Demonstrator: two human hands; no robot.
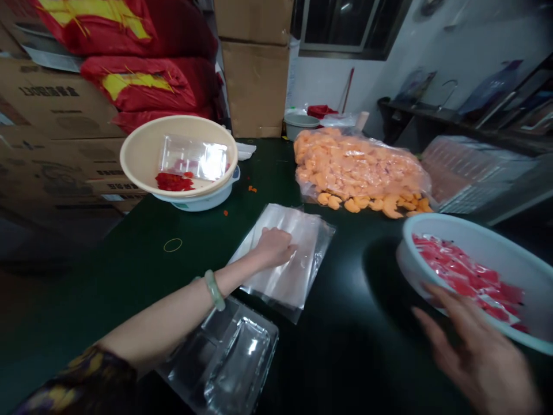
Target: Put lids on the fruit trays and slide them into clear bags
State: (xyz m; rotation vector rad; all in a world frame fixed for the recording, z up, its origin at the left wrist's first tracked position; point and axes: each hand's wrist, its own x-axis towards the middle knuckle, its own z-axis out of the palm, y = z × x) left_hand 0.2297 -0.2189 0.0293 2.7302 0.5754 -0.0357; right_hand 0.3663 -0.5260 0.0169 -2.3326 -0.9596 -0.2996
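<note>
My left hand (274, 246) rests on a stack of clear plastic bags (287, 259) lying on the dark green table (354, 340); its fingers are curled against the top bag. A green bangle sits on that wrist. My right hand (470, 351) hovers with fingers spread and empty beside the rim of a pale basin (475, 230) holding several red sachets (466, 276). Under my left forearm lies a clear plastic tray (233, 357).
A cream bowl (142, 153) with a clear tray and red pieces sits on a scale at the back left. A big bag of orange snacks (354, 167) lies at the back centre. Stacked clear trays (470, 167) stand right. Cartons and red sacks line the rear.
</note>
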